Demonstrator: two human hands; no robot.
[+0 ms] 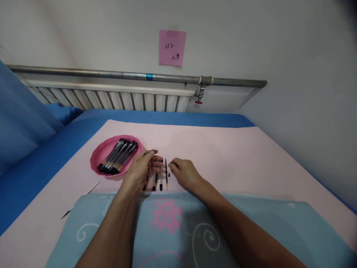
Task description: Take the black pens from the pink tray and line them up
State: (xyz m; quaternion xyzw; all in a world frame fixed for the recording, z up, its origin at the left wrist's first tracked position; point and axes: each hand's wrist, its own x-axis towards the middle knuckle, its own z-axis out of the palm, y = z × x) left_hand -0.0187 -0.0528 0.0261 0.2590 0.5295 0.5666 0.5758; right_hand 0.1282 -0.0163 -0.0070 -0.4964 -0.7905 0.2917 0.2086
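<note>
My left hand (142,168) rests on the pink sheet (223,149) with its fingers curled over several pen parts (161,180) laid side by side; what it pinches is too small to make out. My right hand (185,173) lies just right of a thin black refill (166,172), fingers curled together, thumb and forefinger close by the refill's top. A tiny dark piece (169,174) sits between the refill and that hand. Left of my left hand a pink plate (100,152) holds several black capped pens (118,156).
A light blue patterned cloth (181,230) covers the near edge under my forearms. A thin pen refill (80,200) lies loose at the left. A radiator (111,98) and pipe (134,75) run along the wall, with a pink note (172,47) above. Blue bedding (33,156) surrounds the sheet.
</note>
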